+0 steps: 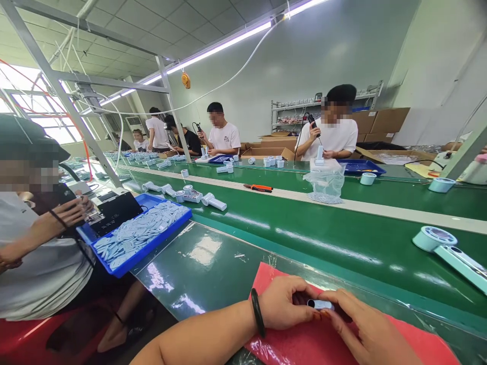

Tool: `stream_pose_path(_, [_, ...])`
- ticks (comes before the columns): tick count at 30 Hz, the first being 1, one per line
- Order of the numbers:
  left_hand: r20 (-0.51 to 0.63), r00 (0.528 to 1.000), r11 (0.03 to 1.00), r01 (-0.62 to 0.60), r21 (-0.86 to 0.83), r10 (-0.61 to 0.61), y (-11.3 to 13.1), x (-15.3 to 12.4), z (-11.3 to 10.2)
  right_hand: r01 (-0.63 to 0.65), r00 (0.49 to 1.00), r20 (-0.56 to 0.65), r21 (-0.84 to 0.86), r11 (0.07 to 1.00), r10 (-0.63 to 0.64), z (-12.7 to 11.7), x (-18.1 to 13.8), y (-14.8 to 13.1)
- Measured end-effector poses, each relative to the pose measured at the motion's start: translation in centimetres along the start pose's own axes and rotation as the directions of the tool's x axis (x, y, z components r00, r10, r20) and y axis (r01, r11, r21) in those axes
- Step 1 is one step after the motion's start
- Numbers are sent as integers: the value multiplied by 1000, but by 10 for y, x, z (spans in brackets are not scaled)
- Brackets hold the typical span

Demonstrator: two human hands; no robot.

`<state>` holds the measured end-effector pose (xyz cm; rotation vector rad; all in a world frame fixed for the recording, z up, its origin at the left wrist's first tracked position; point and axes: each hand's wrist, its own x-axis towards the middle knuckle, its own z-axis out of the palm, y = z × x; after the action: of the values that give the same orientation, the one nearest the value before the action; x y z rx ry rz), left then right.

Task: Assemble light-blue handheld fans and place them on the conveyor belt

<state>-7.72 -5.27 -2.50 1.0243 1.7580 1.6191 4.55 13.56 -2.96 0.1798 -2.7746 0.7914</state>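
Observation:
My left hand (287, 302), with a black band on its wrist, and my right hand (367, 327) meet above a red mat (266, 276). Between their fingertips they hold a small pale-blue cylindrical part (320, 304), with a dark piece partly hidden behind it. Most of the part is covered by my fingers. The red mat lies on a green workbench (201, 268), and my forearm rests over its near edge. To the right, a pale-blue device with a round head (436, 239) lies on the green surface, apart from both hands.
A co-worker (41, 243) sits at the left beside a blue tray of flat pale-blue parts (140, 237). Beyond lie green belts with orange-handled pliers (258, 188), a plastic bag (325, 182), and scattered pale-blue parts. Several people work across the line, with cardboard boxes behind them.

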Motion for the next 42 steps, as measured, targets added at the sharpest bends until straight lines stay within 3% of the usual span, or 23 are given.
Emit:
stream_pose_path(17, [3,1000,1000,19,4,-19,-3,0,1,-55,997,48,56,997,52,-2,1,-4])
stream_pose_path(30, [4,1000,1000,7,-5,-7,1,0,1,-31,1000,-1,23,999,31,0,0,-3])
stream_pose_path(42, [13,999,999,47,4,-47,2,0,1,-83,992,-88,71,994,90,8,-2,-10])
